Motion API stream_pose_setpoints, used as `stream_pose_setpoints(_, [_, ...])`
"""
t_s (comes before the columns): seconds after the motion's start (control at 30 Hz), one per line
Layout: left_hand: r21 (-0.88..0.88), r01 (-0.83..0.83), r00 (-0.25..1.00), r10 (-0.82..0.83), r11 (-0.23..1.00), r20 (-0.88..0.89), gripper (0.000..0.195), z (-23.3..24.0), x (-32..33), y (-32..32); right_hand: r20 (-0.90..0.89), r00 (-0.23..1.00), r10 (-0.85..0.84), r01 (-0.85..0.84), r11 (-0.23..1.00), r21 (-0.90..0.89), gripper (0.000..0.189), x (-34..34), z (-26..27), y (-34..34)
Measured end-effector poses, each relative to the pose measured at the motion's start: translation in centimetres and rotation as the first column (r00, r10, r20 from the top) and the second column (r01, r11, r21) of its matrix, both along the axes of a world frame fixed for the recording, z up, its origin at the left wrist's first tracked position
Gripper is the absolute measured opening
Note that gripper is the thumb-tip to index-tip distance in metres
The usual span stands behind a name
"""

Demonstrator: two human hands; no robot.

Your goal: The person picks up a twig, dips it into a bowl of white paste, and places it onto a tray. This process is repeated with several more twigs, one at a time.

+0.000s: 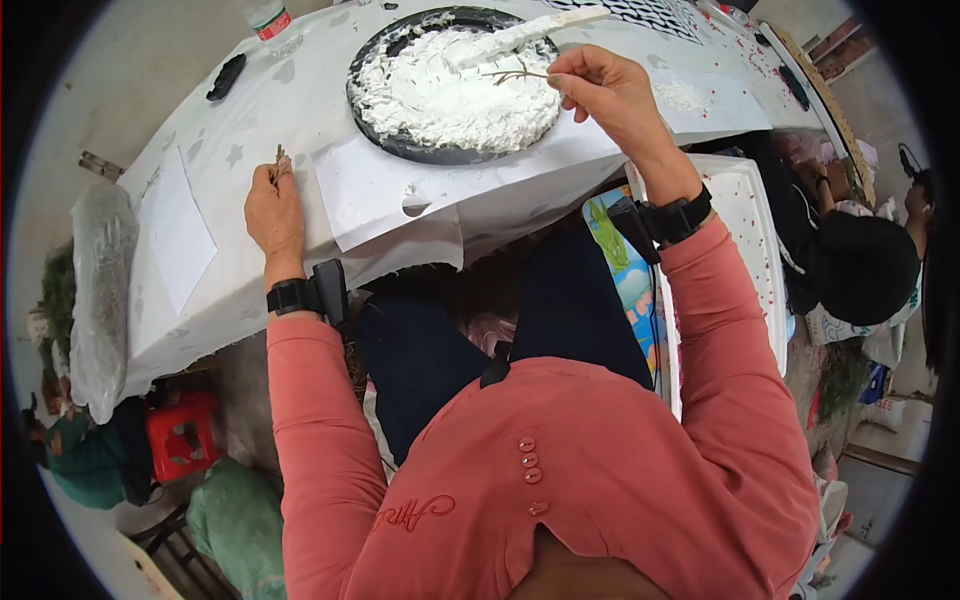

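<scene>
A black round tray holds a thick layer of white paste, and a paste-coated flat stick lies across its upper right part. My right hand pinches a thin forked brown twig between thumb and fingertips, its branches above the paste. Over the table to the left, my left hand is closed around several short brown twigs, whose ends stick out at the top. White paper lies under the near side of the tray.
A plastic bottle and a black object stand or lie at the upper left of the cloth-covered table. Another paper sheet is at left. Beside my right forearm is a white bin with red bits. A person is at far right.
</scene>
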State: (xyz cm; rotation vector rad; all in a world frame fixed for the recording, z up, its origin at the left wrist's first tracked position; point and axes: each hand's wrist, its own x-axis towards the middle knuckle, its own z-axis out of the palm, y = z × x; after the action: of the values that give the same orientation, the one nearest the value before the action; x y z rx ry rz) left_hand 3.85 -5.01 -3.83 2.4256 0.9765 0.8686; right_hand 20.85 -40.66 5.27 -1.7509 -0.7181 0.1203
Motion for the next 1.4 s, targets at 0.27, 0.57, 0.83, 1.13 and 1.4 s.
stream_pose_setpoints(0.27, [-0.115, 0.047, 0.996, -0.038, 0.992, 0.077, 0.038, -0.3, -0.3, 0.3, 0.083, 0.997, 0.002, 0.008, 0.993, -0.121, 0.013, 2.1, 0.4, 3.7])
stream_pose_setpoints(0.57, [-0.088, 0.072, 0.990, -0.061, 0.994, 0.124, 0.035, -0.5, -0.3, 0.2, 0.567, 0.824, -0.014, 0.299, 0.860, -0.414, 0.016, 4.1, -0.6, 5.5])
stream_pose_setpoints(0.83, [-0.063, 0.051, 0.996, -0.046, 0.997, 0.082, 0.035, -0.3, -0.3, 0.0, 0.695, 0.710, 0.112, 0.465, 0.668, -0.581, 0.014, 4.0, -1.2, 6.1])
stream_pose_setpoints(1.13, [-0.087, 0.049, 0.995, -0.040, 0.995, 0.095, 0.035, -0.1, -0.4, -0.2, 0.362, 0.932, -0.028, 0.169, 0.916, -0.365, 0.011, 3.1, 0.3, 4.6])
stream_pose_setpoints(1.4, [-0.152, 0.070, 0.990, -0.051, 0.986, 0.128, 0.038, -0.1, -0.6, -0.3, 0.697, 0.711, -0.090, 0.167, 0.985, -0.044, 0.005, 1.3, 0.1, 5.0])
